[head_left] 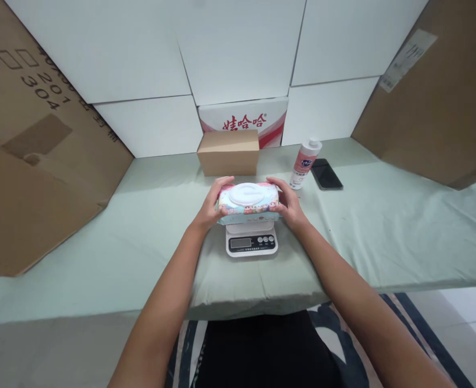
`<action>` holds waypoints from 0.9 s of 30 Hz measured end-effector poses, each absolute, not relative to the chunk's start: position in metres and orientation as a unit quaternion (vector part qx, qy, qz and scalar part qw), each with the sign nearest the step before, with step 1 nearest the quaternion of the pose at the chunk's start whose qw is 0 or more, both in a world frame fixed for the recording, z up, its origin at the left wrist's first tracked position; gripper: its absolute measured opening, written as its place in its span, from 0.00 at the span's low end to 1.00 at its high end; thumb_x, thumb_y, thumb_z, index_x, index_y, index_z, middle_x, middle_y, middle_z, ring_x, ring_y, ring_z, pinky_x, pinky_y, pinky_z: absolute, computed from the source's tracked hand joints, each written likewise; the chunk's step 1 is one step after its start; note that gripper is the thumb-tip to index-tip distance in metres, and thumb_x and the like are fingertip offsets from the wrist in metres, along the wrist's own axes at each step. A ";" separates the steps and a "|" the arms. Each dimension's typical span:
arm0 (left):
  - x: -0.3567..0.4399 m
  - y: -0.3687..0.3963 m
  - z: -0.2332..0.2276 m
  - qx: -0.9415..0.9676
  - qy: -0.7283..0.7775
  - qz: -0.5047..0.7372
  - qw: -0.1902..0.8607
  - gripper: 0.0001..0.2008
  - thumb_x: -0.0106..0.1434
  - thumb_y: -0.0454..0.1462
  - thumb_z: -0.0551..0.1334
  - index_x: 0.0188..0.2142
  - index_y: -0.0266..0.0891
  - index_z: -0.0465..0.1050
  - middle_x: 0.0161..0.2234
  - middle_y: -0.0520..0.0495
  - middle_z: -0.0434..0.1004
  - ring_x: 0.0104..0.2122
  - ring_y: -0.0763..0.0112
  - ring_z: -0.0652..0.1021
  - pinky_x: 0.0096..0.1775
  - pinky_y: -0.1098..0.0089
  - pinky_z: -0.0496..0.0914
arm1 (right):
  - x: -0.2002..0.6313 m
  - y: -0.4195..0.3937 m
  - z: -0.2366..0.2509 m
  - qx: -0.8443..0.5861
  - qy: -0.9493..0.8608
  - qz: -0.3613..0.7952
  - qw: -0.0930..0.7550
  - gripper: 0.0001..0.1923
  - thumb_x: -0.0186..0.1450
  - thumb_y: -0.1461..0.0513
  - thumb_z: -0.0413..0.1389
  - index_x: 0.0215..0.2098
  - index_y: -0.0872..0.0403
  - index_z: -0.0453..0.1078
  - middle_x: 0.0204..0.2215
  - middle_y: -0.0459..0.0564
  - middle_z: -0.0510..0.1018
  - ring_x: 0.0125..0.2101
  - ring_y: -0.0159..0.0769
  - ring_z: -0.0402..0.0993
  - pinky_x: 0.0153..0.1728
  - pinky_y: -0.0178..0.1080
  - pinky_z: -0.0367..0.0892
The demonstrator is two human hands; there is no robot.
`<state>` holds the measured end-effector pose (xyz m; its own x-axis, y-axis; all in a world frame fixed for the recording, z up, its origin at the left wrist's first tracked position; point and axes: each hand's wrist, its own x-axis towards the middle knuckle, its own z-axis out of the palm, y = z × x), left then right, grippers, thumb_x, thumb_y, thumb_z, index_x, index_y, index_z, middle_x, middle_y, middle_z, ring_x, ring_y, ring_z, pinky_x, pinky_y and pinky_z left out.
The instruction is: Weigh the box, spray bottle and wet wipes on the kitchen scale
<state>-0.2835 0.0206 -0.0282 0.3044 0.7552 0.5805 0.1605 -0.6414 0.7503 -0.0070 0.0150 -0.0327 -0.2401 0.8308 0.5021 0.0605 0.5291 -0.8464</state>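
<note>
Between my two hands is a pack of wet wipes (248, 203), pale blue and pink with a white oval lid on top. My left hand (212, 205) grips its left end, and my right hand (288, 203) grips its right end. Directly beneath the pack is a white digital kitchen scale (252, 242), with a dark display and several round buttons facing me. The pack hides most of the weighing surface. I cannot tell whether its underside rests on the scale or hovers just above it. The display shows no readable figures.
A closed brown cardboard box (229, 156) stands behind the wipes, before a white-and-red carton (243, 116). To the right are a white-and-pink bottle (303, 164) and a black phone (326, 174). Large cardboard sheets (39, 140) flank the green-covered table (157, 242); white panels close the back.
</note>
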 end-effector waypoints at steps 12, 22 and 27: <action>-0.295 0.019 -0.020 0.814 0.336 0.393 0.264 0.65 0.46 0.57 0.79 0.76 0.52 0.47 0.71 0.35 0.53 0.71 0.36 0.62 0.70 0.39 0.61 | -0.002 0.014 -0.022 -0.324 -0.786 0.275 0.449 0.50 0.56 0.41 0.72 0.68 0.50 0.64 0.60 0.61 0.74 0.58 0.56 0.74 0.59 0.54 0.72; -0.313 0.026 -0.014 0.740 0.345 0.505 0.279 0.55 0.48 0.53 0.80 0.71 0.48 0.60 0.68 0.34 0.63 0.62 0.46 0.75 0.56 0.54 0.77 | -0.034 0.023 0.002 -0.361 -0.737 0.299 0.487 0.44 0.56 0.40 0.71 0.63 0.51 0.67 0.58 0.59 0.76 0.55 0.52 0.76 0.50 0.48 0.76; -0.356 0.044 -0.015 0.624 0.376 0.645 0.231 0.53 0.49 0.57 0.78 0.69 0.44 0.63 0.71 0.33 0.63 0.64 0.46 0.75 0.60 0.57 0.75 | -0.099 0.070 0.022 -0.316 -0.777 0.300 0.454 0.44 0.58 0.38 0.68 0.63 0.53 0.66 0.60 0.60 0.74 0.58 0.51 0.73 0.62 0.51 0.70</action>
<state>-0.3565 0.0438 -0.0147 -0.1154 0.7668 0.6314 0.1710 -0.6108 0.7731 -0.0987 0.0702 0.0219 -0.3882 0.7640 0.5153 0.2193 0.6197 -0.7536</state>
